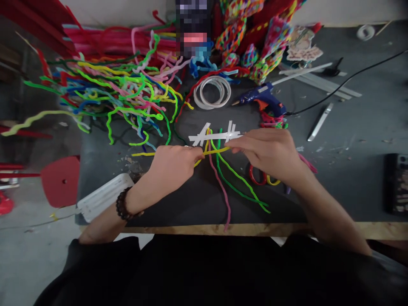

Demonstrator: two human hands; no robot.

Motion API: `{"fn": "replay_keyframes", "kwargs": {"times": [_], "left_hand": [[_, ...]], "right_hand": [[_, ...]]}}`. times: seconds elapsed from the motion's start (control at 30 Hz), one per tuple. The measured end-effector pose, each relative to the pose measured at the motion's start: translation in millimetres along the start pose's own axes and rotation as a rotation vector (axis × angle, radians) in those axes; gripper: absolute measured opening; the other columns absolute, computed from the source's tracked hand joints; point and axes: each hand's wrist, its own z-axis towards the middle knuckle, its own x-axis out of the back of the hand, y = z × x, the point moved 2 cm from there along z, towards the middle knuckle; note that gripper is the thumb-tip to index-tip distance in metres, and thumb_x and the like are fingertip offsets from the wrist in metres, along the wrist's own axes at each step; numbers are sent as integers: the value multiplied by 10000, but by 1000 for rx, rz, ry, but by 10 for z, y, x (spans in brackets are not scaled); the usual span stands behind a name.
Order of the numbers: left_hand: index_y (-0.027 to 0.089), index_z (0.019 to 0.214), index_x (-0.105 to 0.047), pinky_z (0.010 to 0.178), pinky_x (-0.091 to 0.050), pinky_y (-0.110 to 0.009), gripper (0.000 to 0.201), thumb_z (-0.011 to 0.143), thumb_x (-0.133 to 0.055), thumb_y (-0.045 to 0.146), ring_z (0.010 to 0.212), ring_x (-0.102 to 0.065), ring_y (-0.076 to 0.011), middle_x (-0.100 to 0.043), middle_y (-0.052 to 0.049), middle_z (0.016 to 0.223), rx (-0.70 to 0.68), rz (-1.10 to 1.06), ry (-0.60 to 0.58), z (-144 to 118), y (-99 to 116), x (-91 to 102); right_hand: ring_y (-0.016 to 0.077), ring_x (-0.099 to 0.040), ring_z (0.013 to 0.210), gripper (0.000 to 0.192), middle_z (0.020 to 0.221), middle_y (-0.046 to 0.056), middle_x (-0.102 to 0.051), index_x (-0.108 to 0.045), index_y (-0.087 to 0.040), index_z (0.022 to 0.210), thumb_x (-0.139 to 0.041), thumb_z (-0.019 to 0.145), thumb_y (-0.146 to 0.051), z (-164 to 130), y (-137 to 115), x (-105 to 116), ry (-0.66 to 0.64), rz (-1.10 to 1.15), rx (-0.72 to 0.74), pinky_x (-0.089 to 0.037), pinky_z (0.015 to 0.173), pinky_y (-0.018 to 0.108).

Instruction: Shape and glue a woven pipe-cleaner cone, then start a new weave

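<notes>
Here, at the centre of the frame, the left hand [174,163] pinches a yellow pipe cleaner [213,151] while the right hand [267,154] grips the white strip frame [214,135] it crosses. The loose pink stem [221,187] and green stems [237,182] could likely slip out, since only the fingertips pin them on the desk [350,170].

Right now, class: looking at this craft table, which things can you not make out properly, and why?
- Head view: the red ring and a yellow loop, partly hidden under the right hand.
- The left hand: its fingertips' grip on the yellow pipe cleaner is hidden.
- The dark box, cut by the right edge.
- A pixelated patch at the top, blurred.
</notes>
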Motion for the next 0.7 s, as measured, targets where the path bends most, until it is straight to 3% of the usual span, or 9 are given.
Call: {"fn": "replay_keyframes", "kwargs": {"times": [0.17, 0.3, 0.43, 0.57, 0.67, 0.7], "left_hand": [[255, 975, -783, 549, -321, -305, 234, 970, -561, 180, 704, -736, -211, -814, -13, 862, -19, -53, 15, -66, 151, 56], [230, 936, -756, 531, -321, -305, 224, 1024, -551, 245, 616, -706, -215, -764, -32, 724, 1, -15, 68, -130, 222, 30], [206, 1168, -714, 555, -365, -299, 252, 1072, -507, 315, 652, -701, -208, -758, -57, 791, 86, -53, 124, -148, 105, 93], [210, 1337, -631, 638, -448, -265, 305, 1073, -487, 263, 703, -662, -144, -745, -24, 879, 68, -546, 49, -147, 52, 206], [190, 1286, -610, 623, -476, -240, 286, 1095, -425, 294, 639, -610, -111, -712, -9, 826, -6, -1151, -240, -157, 207, 149], [181, 1243, -602, 604, -475, -238, 261, 1095, -427, 308, 621, -604, -109, -711, -14, 818, -9, -1349, -354, -165, 281, 103]], "right_hand": [[161, -706, 729, 402, 906, -17, -826, -797, -284, 954, -468, 940, -53, -2, -60, -16, 56, -58, -127, -485, 703, 330], [183, -747, 799, 409, 914, -3, -827, -805, -279, 1001, -439, 969, -97, 6, -88, -37, 95, -14, -263, -518, 727, 335], [186, -764, 808, 282, 905, 23, -818, -805, -271, 1103, -541, 1026, -209, 25, -22, 79, 199, 227, -344, -545, 739, 333], [178, -729, 776, 176, 913, 74, -781, -785, -246, 1100, -662, 1008, -334, 22, 257, 195, 434, 561, -484, -537, 690, 328], [136, -650, 668, 248, 855, 70, -745, -766, -246, 988, -733, 951, -489, 26, 568, 181, 462, 661, -538, -476, 635, 317], [118, -610, 624, 286, 825, 53, -729, -747, -253, 1066, -740, 939, -509, 25, 662, 167, 500, 692, -577, -442, 601, 307]]}}
